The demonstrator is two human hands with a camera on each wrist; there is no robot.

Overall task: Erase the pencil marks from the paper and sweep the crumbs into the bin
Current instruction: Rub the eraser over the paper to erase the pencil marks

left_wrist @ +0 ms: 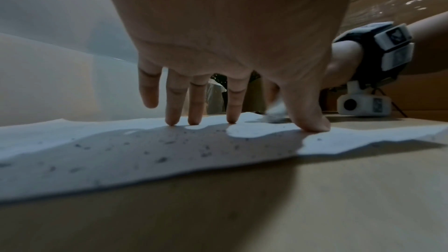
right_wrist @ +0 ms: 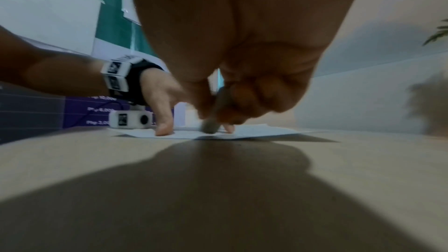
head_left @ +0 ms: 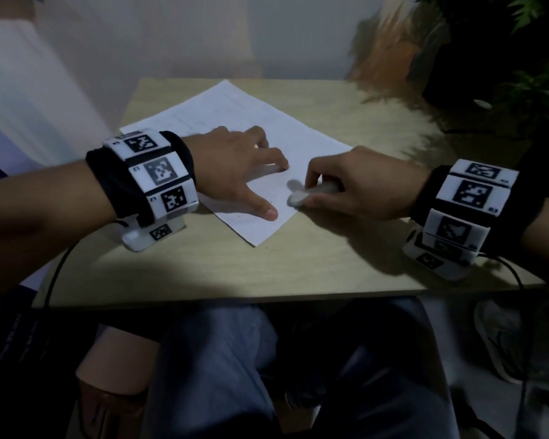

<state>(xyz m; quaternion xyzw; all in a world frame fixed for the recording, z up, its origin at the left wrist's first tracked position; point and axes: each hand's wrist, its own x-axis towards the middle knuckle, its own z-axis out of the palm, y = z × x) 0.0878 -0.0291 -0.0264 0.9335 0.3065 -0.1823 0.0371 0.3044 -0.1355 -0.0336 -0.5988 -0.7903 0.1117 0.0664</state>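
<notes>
While the right hand (head_left: 358, 185) pinches the eraser (head_left: 301, 196), keep left fingertips (left_wrist: 231, 120) spread flat on the paper (head_left: 232, 118) beside it.

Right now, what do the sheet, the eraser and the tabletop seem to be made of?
Sheet: thin matte white paper, its edge rippling. Eraser: pale, dull, probably rubber or vinyl; motion-blurred in the right hand. Tabletop: light wood-look board, probably laminate, smooth satin surface.
</notes>
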